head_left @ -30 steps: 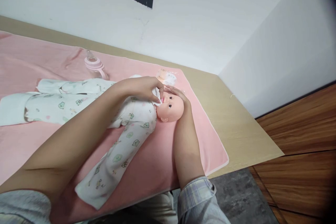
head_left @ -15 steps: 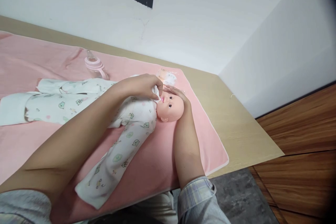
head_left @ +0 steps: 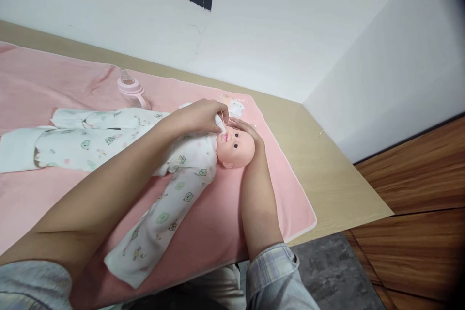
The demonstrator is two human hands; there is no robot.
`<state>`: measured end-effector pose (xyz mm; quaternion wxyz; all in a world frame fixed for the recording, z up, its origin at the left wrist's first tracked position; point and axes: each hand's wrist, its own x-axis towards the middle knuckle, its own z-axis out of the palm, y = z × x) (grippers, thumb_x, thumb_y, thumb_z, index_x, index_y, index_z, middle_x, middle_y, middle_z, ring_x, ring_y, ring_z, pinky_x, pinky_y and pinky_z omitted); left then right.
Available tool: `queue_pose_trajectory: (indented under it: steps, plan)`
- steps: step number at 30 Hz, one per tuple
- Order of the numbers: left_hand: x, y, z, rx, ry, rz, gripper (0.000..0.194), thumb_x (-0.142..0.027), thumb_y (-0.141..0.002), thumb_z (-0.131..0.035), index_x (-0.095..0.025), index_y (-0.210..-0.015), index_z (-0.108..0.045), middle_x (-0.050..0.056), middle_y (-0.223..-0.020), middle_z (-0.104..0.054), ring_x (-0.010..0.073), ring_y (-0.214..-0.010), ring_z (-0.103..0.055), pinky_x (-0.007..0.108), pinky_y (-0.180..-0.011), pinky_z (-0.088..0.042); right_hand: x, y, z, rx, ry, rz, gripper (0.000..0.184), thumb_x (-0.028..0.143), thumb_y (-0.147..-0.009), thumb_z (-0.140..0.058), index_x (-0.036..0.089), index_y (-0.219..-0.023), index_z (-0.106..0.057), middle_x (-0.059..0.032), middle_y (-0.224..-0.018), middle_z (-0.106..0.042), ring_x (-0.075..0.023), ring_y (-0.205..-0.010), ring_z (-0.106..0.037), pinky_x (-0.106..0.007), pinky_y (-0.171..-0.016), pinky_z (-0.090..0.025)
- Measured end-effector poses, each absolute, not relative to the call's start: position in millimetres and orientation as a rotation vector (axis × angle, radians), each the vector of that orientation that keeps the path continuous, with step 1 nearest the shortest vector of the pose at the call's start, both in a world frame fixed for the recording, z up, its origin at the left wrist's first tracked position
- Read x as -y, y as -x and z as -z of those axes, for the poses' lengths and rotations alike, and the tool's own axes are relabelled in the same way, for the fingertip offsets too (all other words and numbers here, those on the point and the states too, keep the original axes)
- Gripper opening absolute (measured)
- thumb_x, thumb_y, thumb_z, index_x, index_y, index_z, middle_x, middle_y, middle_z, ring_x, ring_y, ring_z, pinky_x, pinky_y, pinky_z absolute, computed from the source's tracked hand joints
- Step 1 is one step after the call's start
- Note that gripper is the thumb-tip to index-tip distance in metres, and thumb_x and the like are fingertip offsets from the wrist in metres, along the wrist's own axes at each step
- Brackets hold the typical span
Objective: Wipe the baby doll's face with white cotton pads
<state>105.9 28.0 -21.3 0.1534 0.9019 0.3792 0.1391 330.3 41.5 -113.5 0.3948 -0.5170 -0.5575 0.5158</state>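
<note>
Near the centre of the frame, we pinch a white cloth (head_left: pixel 220 124) between the thumb and bent fingers of our left hand (head_left: pixel 205 115), its tip at the doll's mouth. The fingers of our right hand (head_left: pixel 249 129) are extended and nearly together, cupped along the far side of the head of the doll (head_left: pixel 236 149). Our left forearm slants up from the lower left; our right rises steeply from the lower right. The doll's face lies just right of our pinching fingertips, its clothed body stretching left across the pink blanket (head_left: pixel 232 208).
</note>
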Motion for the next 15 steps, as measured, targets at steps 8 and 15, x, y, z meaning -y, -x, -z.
queue_pose_trajectory:
  steps: [8, 15]
  plan:
    - [-28, -106, 23, -1.067, -2.595, -0.450, 0.025, -0.029, -0.075, -0.065, -0.023, -0.097, -0.074, 0.001, -0.089, -0.071, 0.0233, -0.087, -0.063, 0.028, -0.068, -0.041, -41, -332, 116, 1.393, 1.313, -1.302, 0.060, 0.036, -0.072, -0.072, 0.015, -0.127, -0.060, -0.0120, -0.142, -0.058, -0.0225, -0.145, -0.042, -0.037, -0.126, -0.027]
    - [-19, -101, 12, -0.934, -2.568, -0.386, 0.028, -0.037, -0.083, -0.058, -0.023, -0.099, -0.076, 0.002, -0.097, -0.074, 0.0221, -0.088, -0.065, 0.027, -0.072, -0.043, -44, -332, 116, 1.322, 1.250, -1.319, 0.048, 0.023, -0.073, -0.072, 0.018, -0.120, -0.064, -0.0096, -0.131, -0.066, -0.0186, -0.138, -0.050, -0.035, -0.123, -0.033]
